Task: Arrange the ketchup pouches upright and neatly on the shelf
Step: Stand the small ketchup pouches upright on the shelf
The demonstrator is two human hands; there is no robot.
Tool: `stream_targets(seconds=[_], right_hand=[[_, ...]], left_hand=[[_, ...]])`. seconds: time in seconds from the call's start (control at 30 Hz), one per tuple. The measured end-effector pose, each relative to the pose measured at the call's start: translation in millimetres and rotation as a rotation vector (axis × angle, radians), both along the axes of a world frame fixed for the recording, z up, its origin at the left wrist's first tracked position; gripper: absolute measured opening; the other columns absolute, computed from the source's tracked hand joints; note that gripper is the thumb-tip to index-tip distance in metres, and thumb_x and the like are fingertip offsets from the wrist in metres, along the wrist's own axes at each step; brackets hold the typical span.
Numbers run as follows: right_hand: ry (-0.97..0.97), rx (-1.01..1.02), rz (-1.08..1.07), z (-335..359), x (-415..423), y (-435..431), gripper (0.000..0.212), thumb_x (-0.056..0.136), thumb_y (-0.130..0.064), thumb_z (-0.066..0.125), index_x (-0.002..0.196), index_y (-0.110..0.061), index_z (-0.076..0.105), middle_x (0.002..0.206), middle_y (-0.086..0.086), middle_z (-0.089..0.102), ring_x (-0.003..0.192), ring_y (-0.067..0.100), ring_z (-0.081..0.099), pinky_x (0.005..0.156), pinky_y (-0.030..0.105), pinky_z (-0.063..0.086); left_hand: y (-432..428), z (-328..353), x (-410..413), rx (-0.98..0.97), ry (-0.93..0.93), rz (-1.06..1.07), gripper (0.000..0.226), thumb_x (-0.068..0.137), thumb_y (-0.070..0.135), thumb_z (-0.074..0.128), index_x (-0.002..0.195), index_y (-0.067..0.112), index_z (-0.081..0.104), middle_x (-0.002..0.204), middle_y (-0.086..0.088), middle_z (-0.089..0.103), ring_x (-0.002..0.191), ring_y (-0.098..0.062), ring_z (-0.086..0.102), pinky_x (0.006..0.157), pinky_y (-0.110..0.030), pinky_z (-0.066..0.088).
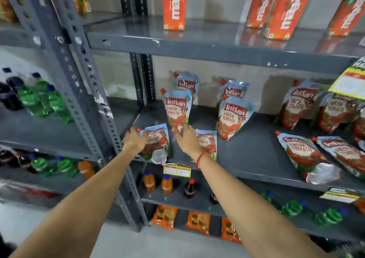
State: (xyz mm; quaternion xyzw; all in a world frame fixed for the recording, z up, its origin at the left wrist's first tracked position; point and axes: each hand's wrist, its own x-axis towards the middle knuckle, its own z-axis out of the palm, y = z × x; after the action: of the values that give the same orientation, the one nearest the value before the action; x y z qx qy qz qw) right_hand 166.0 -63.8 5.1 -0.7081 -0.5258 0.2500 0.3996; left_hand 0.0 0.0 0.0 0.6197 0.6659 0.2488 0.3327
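On the grey shelf (246, 159), the left hand (136, 139) fingers curl around a flat-lying Kissan ketchup pouch (158, 145), spout pointing back-left. The right hand (187, 139), fingers spread, touches an upright pouch (177, 109) just behind.

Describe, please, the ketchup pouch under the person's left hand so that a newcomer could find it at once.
Find the grey metal shelf holding the ketchup pouches, below the orange juice cartons. At its front left corner, the red-and-blue ketchup pouch lies flat beside the slotted grey upright post, under the left hand. Unlike the upright pouches behind it, it lies flat, leftmost.
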Motion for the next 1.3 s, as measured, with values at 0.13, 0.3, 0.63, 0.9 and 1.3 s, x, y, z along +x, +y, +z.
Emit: stream_targets(seconds=[0.13, 0.3, 0.63, 0.9, 1.3], right_hand=[[0.660, -0.314, -0.064, -19, -17, 24, 0.044, 0.095, -0.037, 0.047, 0.129, -0.009, 0.048, 0.132, 0.014, 0.053, 0.124, 0.032, 0.049, 0.098, 0.038, 0.042], [0.839, -0.349, -0.150, -42, -28, 38, 0.044, 0.092, -0.038, 0.053, 0.122, -0.007, 0.055, 0.124, 0.014, 0.063, 0.108, 0.029, 0.061, 0.094, 0.039, 0.049], [0.913, 0.004, -0.019, -15, -6, 44, 0.017, 0.095, -0.026, 0.051, 0.101, -0.018, 0.065, 0.116, 0.005, 0.066, 0.098, 0.015, 0.063, 0.080, 0.027, 0.052], [0.529, 0.324, -0.103, -4, 6, 40, 0.015, 0.095, -0.012, 0.049, 0.102, -0.004, 0.060, 0.105, 0.012, 0.064, 0.093, 0.011, 0.059, 0.082, 0.016, 0.051], [0.160, 0.296, -0.292, -22, 56, 7, 0.016, 0.091, -0.011, 0.055, 0.103, -0.003, 0.063, 0.108, 0.017, 0.063, 0.095, 0.022, 0.061, 0.083, 0.025, 0.049]], left_hand=[[11, -13, 7, -0.335, -0.578, 0.261, 0.054, 0.090, 0.029, 0.051, 0.131, -0.006, 0.041, 0.138, -0.023, 0.047, 0.122, -0.038, 0.050, 0.104, -0.046, 0.042], [21, -23, 6, -0.520, -0.784, 0.263, 0.055, 0.085, 0.042, 0.057, 0.127, 0.007, 0.050, 0.127, -0.015, 0.060, 0.113, -0.033, 0.058, 0.101, -0.048, 0.045], [32, 10, 15, -0.215, -0.873, -0.099, 0.038, 0.085, 0.046, 0.056, 0.106, 0.015, 0.063, 0.112, -0.012, 0.068, 0.098, -0.025, 0.067, 0.093, -0.042, 0.050], [36, 12, 11, 0.052, -0.775, -0.276, 0.018, 0.088, 0.031, 0.058, 0.097, 0.018, 0.066, 0.099, -0.002, 0.070, 0.092, -0.015, 0.066, 0.077, -0.025, 0.055], [-27, -43, 40, 0.126, -0.603, 0.077, 0.017, 0.091, 0.023, 0.051, 0.083, 0.012, 0.060, 0.071, -0.001, 0.063, 0.063, -0.016, 0.059, 0.067, -0.033, 0.047]])
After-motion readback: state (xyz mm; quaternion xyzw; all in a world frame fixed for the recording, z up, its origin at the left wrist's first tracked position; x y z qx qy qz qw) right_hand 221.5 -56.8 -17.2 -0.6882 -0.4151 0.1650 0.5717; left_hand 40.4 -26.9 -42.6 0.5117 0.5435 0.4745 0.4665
